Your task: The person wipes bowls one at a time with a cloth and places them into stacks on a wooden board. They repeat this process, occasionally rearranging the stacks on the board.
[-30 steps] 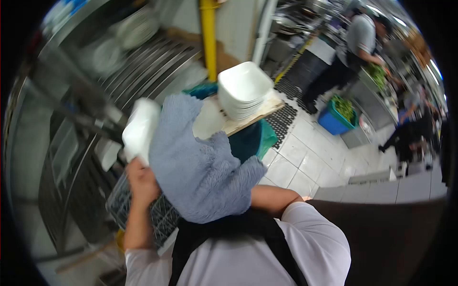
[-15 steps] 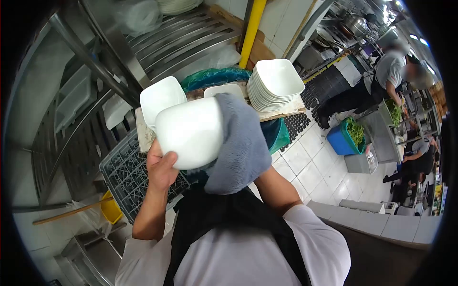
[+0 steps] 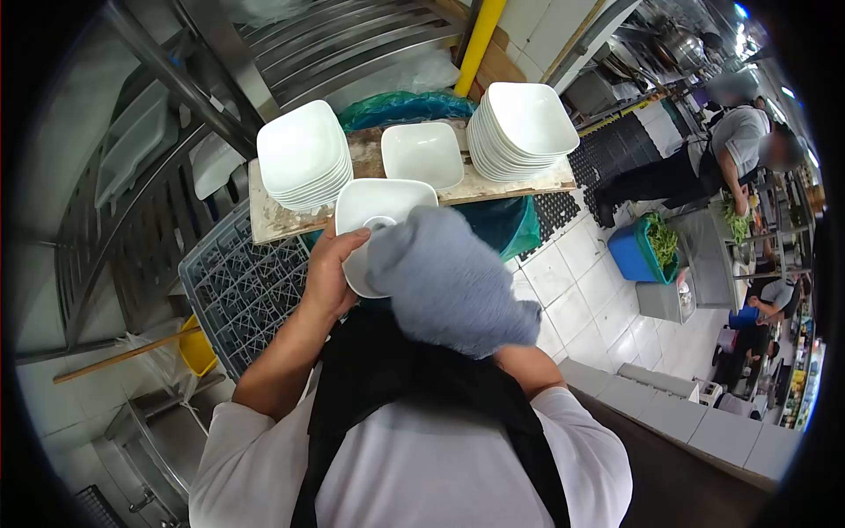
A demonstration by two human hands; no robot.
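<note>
My left hand [image 3: 331, 271] grips the left rim of a white square bowl [image 3: 374, 198], thumb over the edge, with its inside facing up. A grey cloth [image 3: 453, 286] covers my right hand, whose fingers are hidden beneath it, and presses into the bowl. Just beyond, a worn wooden board [image 3: 370, 150] carries a stack of white bowls [image 3: 304, 154] on the left. One single white bowl [image 3: 422, 157] sits in the middle, and a taller stack of white bowls [image 3: 524, 132] stands on the right.
A grey dish rack [image 3: 238, 290] lies below left, near a yellow dustpan [image 3: 197, 346]. Green bin liner [image 3: 506, 229] hangs under the board. Metal shelving [image 3: 352, 44] stands behind. At right, a person [image 3: 704, 158] works by a blue bin of greens [image 3: 642, 251].
The bowl in my left hand has turned from its smooth outer side to its inside and moved right. The cloth has shifted into it. The single bowl on the board has come into full sight.
</note>
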